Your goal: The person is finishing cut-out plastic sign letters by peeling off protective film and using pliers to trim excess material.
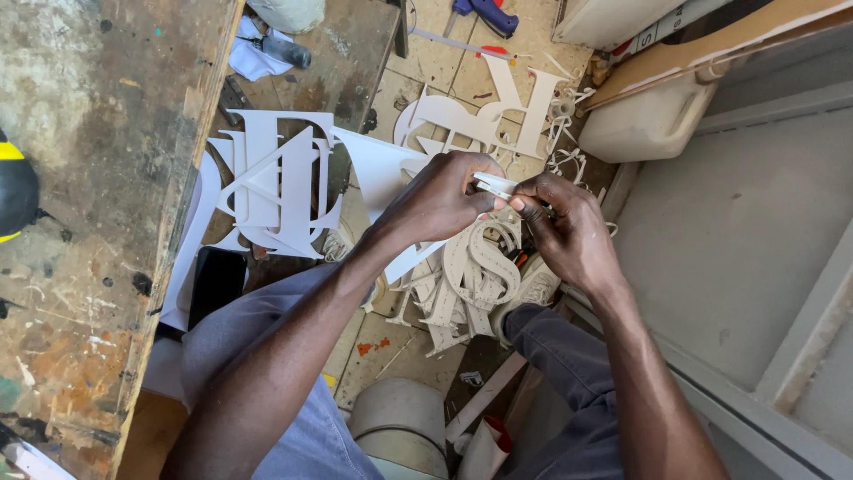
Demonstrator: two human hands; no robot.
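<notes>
Head view. The left hand and the right hand meet above the person's knees, fingertips close together. Both are closed on a small white cut piece, a thin flat strip that spans the gap between them. The left hand grips its left end with curled fingers; the right hand pinches its right end between thumb and forefinger. The shape of the piece is mostly hidden by the fingers and cannot be told.

Directly below the hands, a pile of white cut-out letters lies on the floor, including one curved letter on top. A second group of larger white letters lies to the left, leaning against and overlapping the edge of the bench. The bench is a worn wooden surface with paint stains, occupying the left of the view. More white letters lie on the floor beyond the hands.

A white plastic jerrycan stands at upper right, beside a grey wall panel. A blue-handled tool lies on the floor at the top edge. A white bucket stands between the person's legs at the bottom. A black and yellow object sits at the left edge of the bench.
</notes>
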